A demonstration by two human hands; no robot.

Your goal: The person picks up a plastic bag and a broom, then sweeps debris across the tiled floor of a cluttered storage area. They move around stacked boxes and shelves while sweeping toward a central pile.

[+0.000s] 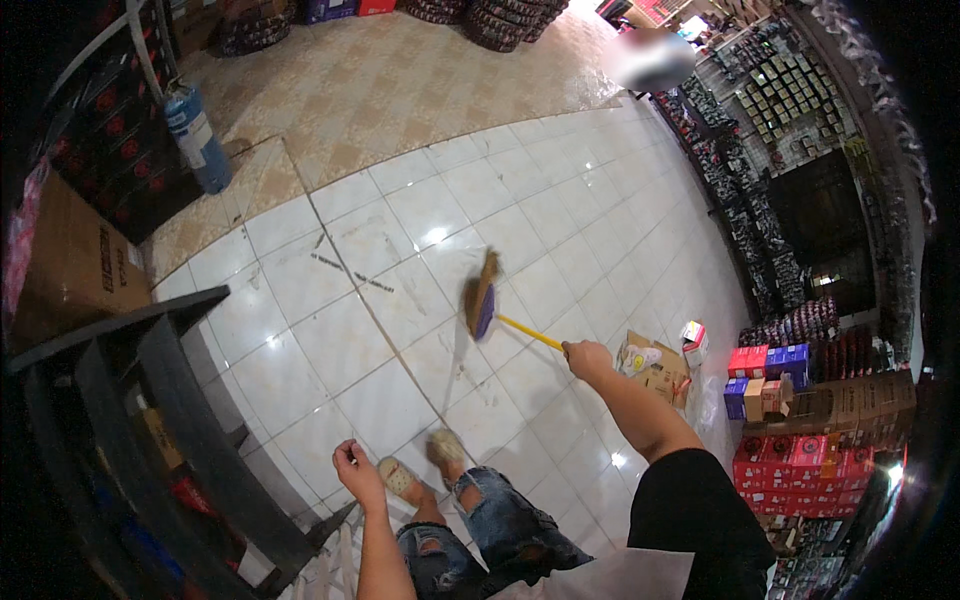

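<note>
My right hand [588, 360] is wrapped round the yellow handle of a broom [530, 333], arm stretched forward. The broom's purple head [483, 312] is tilted, and its brown bristles [489, 268] look slightly blurred over the white tiles. My left hand [360, 475] hangs by my left leg, fingers loosely curled with a gap at the thumb; no object shows in it. Dark debris strips [352, 272] lie on the floor left of the broom. Right of my right hand is a flattened piece of cardboard [655, 368] with scraps on it.
A dark slatted rack [180, 400] stands at the left, near a cardboard box [80, 260] and a blue cylinder [197, 140]. Red boxes [800, 460] and packed shelves [740, 170] line the right side. Stacked tires [497, 25] stand at the far edge.
</note>
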